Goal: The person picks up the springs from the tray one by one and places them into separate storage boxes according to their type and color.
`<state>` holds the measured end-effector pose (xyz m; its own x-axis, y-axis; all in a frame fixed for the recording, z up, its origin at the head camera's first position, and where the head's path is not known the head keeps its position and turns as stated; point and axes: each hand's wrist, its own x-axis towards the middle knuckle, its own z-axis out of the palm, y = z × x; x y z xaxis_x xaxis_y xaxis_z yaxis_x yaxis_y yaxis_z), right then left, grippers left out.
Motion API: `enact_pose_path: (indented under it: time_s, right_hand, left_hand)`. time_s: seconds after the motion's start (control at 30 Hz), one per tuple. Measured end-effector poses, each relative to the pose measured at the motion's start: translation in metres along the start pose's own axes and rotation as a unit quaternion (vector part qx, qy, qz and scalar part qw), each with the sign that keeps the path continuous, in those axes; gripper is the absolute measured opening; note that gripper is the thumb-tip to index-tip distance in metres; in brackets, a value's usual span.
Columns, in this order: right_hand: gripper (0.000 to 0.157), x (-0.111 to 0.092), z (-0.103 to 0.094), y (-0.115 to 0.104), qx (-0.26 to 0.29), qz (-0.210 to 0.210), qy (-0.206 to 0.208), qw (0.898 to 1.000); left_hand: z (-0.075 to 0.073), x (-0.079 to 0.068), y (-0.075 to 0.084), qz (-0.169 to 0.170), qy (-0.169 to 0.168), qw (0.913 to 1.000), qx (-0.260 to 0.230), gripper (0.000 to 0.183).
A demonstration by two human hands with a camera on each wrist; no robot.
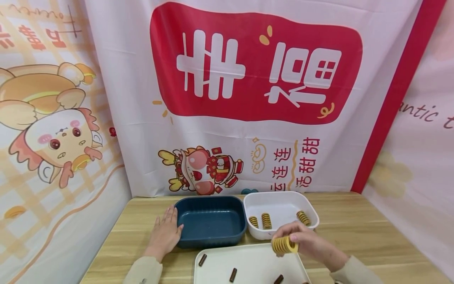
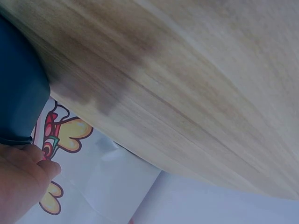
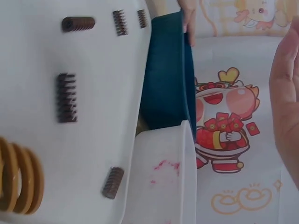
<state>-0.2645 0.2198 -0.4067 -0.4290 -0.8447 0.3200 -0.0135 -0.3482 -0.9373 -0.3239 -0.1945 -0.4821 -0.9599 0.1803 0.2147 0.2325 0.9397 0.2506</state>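
My right hand (image 1: 301,238) grips a thick yellow coil spring (image 1: 284,245) over the far right part of the cream tray (image 1: 248,256). The same spring shows in part at the lower left of the right wrist view. Beyond that hand, a white bin (image 1: 283,201) holds three yellow coil springs, one of them a spring (image 1: 266,221) near its front wall. My left hand (image 1: 164,234) rests against the left side of a dark blue bin (image 1: 211,221), fingers extended along its rim. In the left wrist view, this hand's fingers touch the blue bin's edge.
Several small dark brown springs lie scattered on the tray, among them a brown spring (image 1: 233,275) near the front and another spring (image 3: 67,98). Both bins stand side by side on the wooden table (image 1: 124,240). Printed cloth hangs behind and at both sides.
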Motion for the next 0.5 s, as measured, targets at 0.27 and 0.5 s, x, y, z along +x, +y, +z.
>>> enact_pose_path:
  time_s: [0.27,0.5]
  right_hand:
    - [0.043,0.005,-0.003,-0.011,0.066,0.02,0.104,0.992]
    - [0.034,0.008,-0.008,-0.017,0.082,0.084,0.25,0.961]
  left_hand:
    - [0.001,0.0,0.0,0.0,-0.004,1.0,0.002,0.062]
    - [0.001,0.0,0.0,-0.001,-0.005,1.0,0.002,0.062]
